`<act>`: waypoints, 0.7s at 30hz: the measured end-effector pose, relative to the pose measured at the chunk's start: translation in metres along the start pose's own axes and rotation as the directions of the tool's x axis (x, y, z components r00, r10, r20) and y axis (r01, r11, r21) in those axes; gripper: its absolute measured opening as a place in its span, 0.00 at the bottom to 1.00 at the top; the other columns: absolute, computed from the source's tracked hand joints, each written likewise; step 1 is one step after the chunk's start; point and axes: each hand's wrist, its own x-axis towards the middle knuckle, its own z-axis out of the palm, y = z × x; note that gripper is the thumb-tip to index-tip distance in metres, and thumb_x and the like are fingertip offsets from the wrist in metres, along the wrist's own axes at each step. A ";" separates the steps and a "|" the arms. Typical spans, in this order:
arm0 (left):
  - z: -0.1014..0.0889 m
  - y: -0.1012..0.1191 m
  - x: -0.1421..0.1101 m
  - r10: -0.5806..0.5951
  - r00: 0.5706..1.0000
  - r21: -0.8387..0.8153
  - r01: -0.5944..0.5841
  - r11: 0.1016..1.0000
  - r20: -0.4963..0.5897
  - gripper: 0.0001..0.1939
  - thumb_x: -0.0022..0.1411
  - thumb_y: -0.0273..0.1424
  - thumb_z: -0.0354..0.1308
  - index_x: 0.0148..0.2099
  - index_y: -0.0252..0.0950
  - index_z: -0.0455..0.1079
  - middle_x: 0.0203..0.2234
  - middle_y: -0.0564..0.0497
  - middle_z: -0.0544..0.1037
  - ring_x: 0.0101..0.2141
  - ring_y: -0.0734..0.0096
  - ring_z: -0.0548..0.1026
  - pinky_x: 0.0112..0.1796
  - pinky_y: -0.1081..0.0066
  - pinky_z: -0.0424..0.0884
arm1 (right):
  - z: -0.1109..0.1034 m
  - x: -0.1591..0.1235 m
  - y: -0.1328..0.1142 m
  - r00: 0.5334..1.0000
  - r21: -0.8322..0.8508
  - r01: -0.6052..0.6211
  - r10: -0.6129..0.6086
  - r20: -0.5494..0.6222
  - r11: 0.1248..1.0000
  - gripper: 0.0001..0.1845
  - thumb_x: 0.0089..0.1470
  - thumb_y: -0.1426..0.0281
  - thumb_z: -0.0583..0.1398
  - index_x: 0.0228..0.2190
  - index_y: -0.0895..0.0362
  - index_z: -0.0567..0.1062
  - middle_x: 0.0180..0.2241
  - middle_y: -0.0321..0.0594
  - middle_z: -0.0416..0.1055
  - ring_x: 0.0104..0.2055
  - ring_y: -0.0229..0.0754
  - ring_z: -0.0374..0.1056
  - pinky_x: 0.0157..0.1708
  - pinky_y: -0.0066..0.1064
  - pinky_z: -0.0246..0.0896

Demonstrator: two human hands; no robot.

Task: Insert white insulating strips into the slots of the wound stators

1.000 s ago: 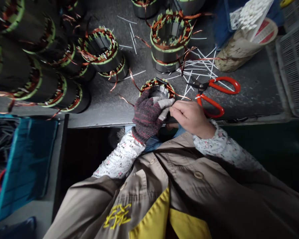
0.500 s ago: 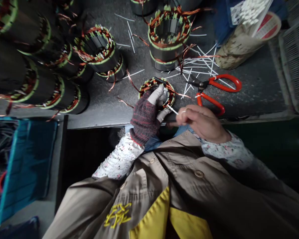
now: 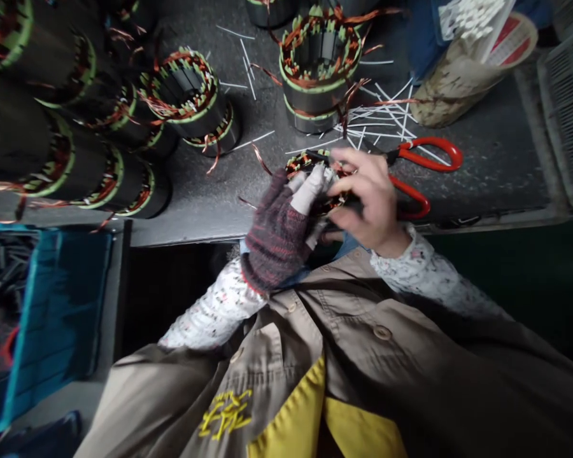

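A motor stator (image 3: 300, 163) with copper windings and green slot liners stands at the near edge of the dark bench (image 3: 482, 172). My left hand (image 3: 281, 226), in a dark knitted glove with pale fingertips, grips its near rim. My bare right hand (image 3: 365, 197) curls over the stator's right side, fingers closed on its rim. Both hands cover most of the stator. Red-handled scissors (image 3: 423, 159) lie just right of my right hand.
Several more wound stators stand at the left (image 3: 191, 95) and behind (image 3: 318, 63). White insulation strips (image 3: 386, 117) lie scattered on the bench. A sack of white strips (image 3: 472, 57) sits at the back right, a grey basket (image 3: 568, 114) far right, a blue crate (image 3: 52, 318) lower left.
My right hand, which held a white strip beside the stator, has moved up and left onto the stator's rim. The stator has shifted slightly right under both hands.
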 end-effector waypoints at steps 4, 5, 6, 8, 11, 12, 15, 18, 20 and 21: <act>-0.032 -0.018 0.008 0.221 0.959 0.226 -0.259 0.939 0.178 0.20 0.75 0.29 0.48 0.66 0.37 0.63 0.39 0.45 0.83 0.45 0.58 0.83 0.55 0.48 0.77 | 0.000 -0.017 0.014 0.994 -0.140 0.049 -0.035 0.106 0.989 0.09 0.53 0.61 0.70 0.34 0.50 0.79 0.61 0.42 0.72 0.67 0.65 0.59 0.66 0.69 0.50; -0.037 -0.022 0.012 0.248 0.938 0.249 -0.307 0.919 0.241 0.19 0.75 0.29 0.47 0.63 0.37 0.66 0.34 0.47 0.83 0.39 0.59 0.83 0.47 0.53 0.80 | 0.001 -0.018 0.018 0.993 -0.129 0.032 -0.016 0.118 0.991 0.07 0.53 0.63 0.70 0.32 0.50 0.79 0.62 0.39 0.71 0.68 0.64 0.58 0.67 0.69 0.50; -0.040 -0.024 0.016 0.259 0.916 0.267 -0.343 0.900 0.306 0.18 0.75 0.30 0.45 0.60 0.36 0.70 0.32 0.47 0.82 0.36 0.59 0.82 0.40 0.57 0.80 | 0.002 -0.018 0.022 0.992 -0.113 0.022 -0.007 0.124 0.993 0.06 0.53 0.64 0.70 0.31 0.50 0.78 0.63 0.38 0.69 0.69 0.63 0.58 0.67 0.68 0.49; -0.043 -0.029 0.024 0.235 0.881 0.309 -0.377 0.873 0.409 0.18 0.76 0.31 0.44 0.56 0.36 0.73 0.32 0.46 0.81 0.34 0.59 0.81 0.31 0.63 0.76 | 0.005 -0.017 0.027 0.992 -0.088 0.013 -0.001 0.129 0.996 0.06 0.53 0.65 0.69 0.30 0.51 0.78 0.64 0.36 0.68 0.70 0.61 0.57 0.68 0.66 0.48; -0.044 -0.037 0.037 0.214 0.817 0.307 -0.424 0.852 0.536 0.21 0.77 0.31 0.40 0.55 0.38 0.76 0.36 0.45 0.80 0.37 0.57 0.81 0.32 0.62 0.75 | 0.005 -0.019 0.025 0.991 -0.095 0.012 0.001 0.135 0.995 0.05 0.55 0.65 0.68 0.29 0.51 0.78 0.62 0.37 0.70 0.70 0.59 0.56 0.69 0.65 0.47; -0.044 -0.041 0.039 0.239 0.797 0.278 -0.448 0.849 0.555 0.22 0.78 0.30 0.39 0.55 0.39 0.76 0.38 0.45 0.81 0.39 0.56 0.81 0.34 0.60 0.77 | 0.004 -0.019 0.022 0.991 -0.108 0.018 -0.003 0.136 0.994 0.04 0.55 0.66 0.67 0.29 0.51 0.78 0.61 0.37 0.71 0.70 0.59 0.57 0.69 0.64 0.48; -0.044 -0.052 0.040 0.375 0.779 0.179 -0.518 0.836 0.503 0.18 0.78 0.28 0.43 0.53 0.39 0.75 0.47 0.47 0.82 0.46 0.58 0.82 0.47 0.50 0.80 | -0.009 -0.016 0.014 0.992 -0.121 0.103 -0.094 0.080 0.987 0.06 0.58 0.64 0.64 0.30 0.51 0.78 0.56 0.39 0.75 0.64 0.55 0.66 0.63 0.58 0.60; -0.040 -0.065 0.032 0.492 0.805 0.089 -0.546 0.833 0.332 0.15 0.75 0.25 0.50 0.59 0.41 0.71 0.58 0.50 0.78 0.60 0.60 0.76 0.62 0.49 0.73 | -0.041 0.004 0.024 0.938 -0.192 0.145 -0.197 -0.287 0.971 0.13 0.64 0.61 0.59 0.28 0.52 0.74 0.39 0.40 0.77 0.45 0.45 0.74 0.48 0.45 0.70; -0.033 -0.073 0.027 0.527 0.814 0.008 -0.545 0.838 0.246 0.16 0.74 0.25 0.52 0.61 0.39 0.69 0.61 0.46 0.76 0.64 0.59 0.73 0.65 0.49 0.70 | -0.069 0.028 0.045 0.805 -0.291 -0.017 -0.160 -0.572 0.957 0.11 0.63 0.65 0.59 0.28 0.52 0.70 0.31 0.38 0.72 0.35 0.41 0.70 0.41 0.39 0.69; -0.028 -0.076 0.026 0.531 0.817 -0.032 -0.539 0.842 0.226 0.15 0.74 0.27 0.53 0.60 0.37 0.69 0.60 0.44 0.76 0.64 0.57 0.72 0.65 0.48 0.71 | -0.083 0.042 0.058 0.759 -0.325 -0.145 -0.106 -0.643 0.934 0.07 0.61 0.68 0.60 0.30 0.52 0.70 0.31 0.39 0.71 0.34 0.40 0.68 0.39 0.37 0.68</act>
